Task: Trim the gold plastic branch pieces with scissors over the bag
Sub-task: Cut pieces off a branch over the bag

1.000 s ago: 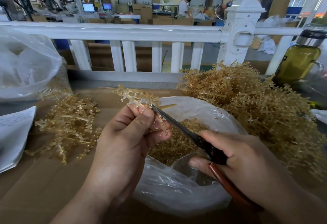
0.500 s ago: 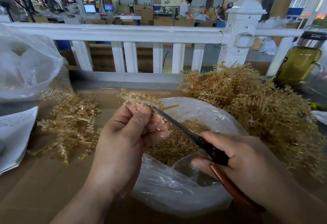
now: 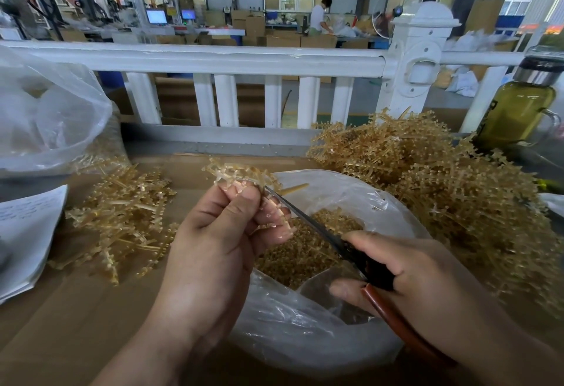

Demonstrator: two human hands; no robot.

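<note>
Head view, landmark: the clear plastic bag (image 3: 308, 343), which lies open-mouthed on the brown worktop (image 3: 76, 324), with every place below given from it.
Left hand (image 3: 219, 248): raised over the bag's left rim, with fingers and thumb curled round a gold branch piece (image 3: 235, 172) and pinching it.
Gold branch piece: it sticks up and out to the left from the fingertips, above the bag's far-left edge, with one bare stem pointing right across the mouth.
Right hand (image 3: 421, 278): over the bag's right side, fingers wrapped round the scissors (image 3: 305, 217).
Scissors: dark blades slant up and left across the bag's mouth, the tip touching the branch piece just beside the left fingertips. A red-brown handle runs down out of the fist. Whether the blades are parted cannot be told.
Cut bits (image 3: 305, 254): a gold heap inside the bag, below the blades.
Large gold pile (image 3: 442, 190): right of the bag and behind it, touching its right rim.
Smaller gold pile (image 3: 122, 217): left of the bag, apart from it.
Second bag (image 3: 45, 111): far left, beyond the smaller pile.
Paper sheets (image 3: 27, 233): left edge, beside the smaller pile.
Bottle (image 3: 515, 111): far right, behind the large pile, holding yellow-green liquid.
White railing (image 3: 213, 59): behind the bag, along the worktop's far side.
</note>
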